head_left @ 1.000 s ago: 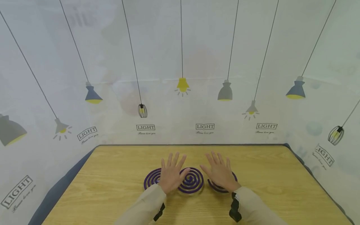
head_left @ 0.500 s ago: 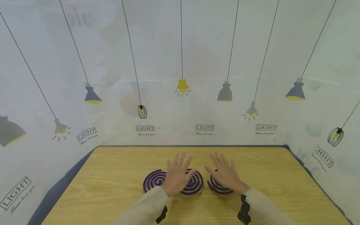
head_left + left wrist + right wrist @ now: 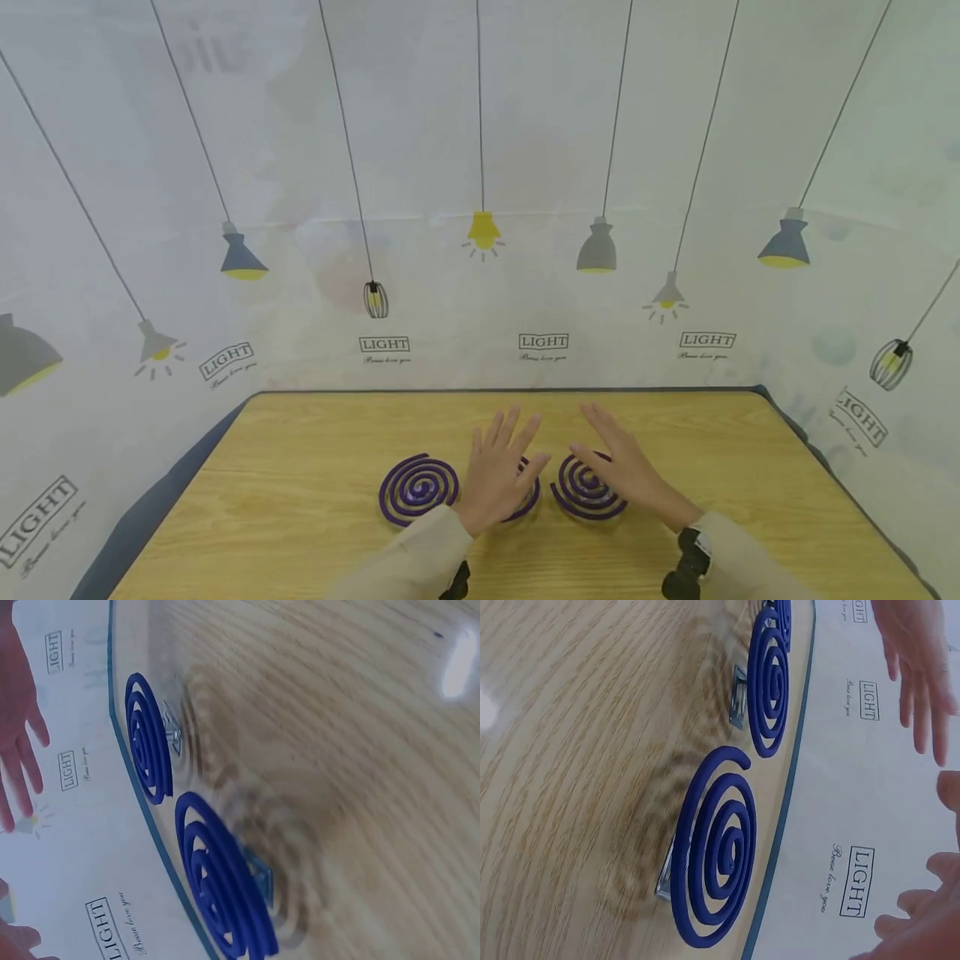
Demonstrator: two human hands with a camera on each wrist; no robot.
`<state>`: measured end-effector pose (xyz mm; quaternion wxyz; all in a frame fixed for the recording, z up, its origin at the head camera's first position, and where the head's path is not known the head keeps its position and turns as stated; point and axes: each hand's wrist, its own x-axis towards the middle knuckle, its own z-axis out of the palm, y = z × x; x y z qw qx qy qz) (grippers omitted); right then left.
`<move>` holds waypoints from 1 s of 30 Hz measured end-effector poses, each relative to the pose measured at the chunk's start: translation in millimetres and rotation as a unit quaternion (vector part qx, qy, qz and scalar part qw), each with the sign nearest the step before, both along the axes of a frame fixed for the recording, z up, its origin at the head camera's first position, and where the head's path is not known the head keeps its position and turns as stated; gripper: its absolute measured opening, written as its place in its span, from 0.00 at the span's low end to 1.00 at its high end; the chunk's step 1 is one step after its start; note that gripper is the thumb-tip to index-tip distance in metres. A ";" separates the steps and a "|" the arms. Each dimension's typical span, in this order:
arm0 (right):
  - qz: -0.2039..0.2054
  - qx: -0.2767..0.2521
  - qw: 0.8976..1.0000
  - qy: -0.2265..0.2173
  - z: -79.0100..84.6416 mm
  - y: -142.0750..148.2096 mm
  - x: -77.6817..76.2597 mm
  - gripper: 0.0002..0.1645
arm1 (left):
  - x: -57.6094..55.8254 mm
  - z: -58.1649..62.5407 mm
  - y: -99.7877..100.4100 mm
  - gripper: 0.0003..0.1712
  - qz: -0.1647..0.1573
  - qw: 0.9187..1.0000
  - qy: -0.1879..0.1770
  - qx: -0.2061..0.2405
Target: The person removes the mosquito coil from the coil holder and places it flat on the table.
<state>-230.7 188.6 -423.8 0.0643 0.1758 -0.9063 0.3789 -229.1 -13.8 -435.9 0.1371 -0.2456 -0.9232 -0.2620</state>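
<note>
Three purple mosquito coils lie in a row on the table: a left coil [image 3: 422, 489], a middle coil [image 3: 532, 498] and a right coil [image 3: 587, 482]. My left hand [image 3: 497, 479], fingers spread and straight, hovers over the middle coil and hides most of it. Over the right edge of the right coil hangs my right hand [image 3: 632, 473], also with straight fingers. Neither hand holds anything. In the left wrist view a small metal stand [image 3: 260, 876] props a coil above the wood; another metal stand [image 3: 737, 697] shows in the right wrist view.
The wooden table [image 3: 300, 450] ends at a dark back edge [image 3: 495, 390]. White cloth walls [image 3: 435, 167] printed with lamps and "LIGHT" labels enclose it on the back and both sides. A black strap [image 3: 686, 562] sits round my right wrist.
Both hands have shifted to the right, and the right hand has turned more edge-on. The left and right coils are now more uncovered, the middle one more covered. The coils stay in place.
</note>
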 end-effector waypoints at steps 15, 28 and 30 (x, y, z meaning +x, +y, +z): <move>-0.020 -0.051 0.998 -0.017 -7.3 26.5 -5.2 0.28 | -5.9 -29.9 29.3 0.27 0.011 0.991 -0.009 0.131; -0.085 -0.096 0.991 -0.048 -28.7 39.0 -13.9 0.24 | -15.0 -43.7 46.3 0.31 -0.047 0.938 -0.173 0.295; -0.101 -0.098 0.988 -0.062 -32.2 40.9 -15.3 0.24 | -16.5 -45.2 49.0 0.32 -0.044 0.938 -0.180 0.293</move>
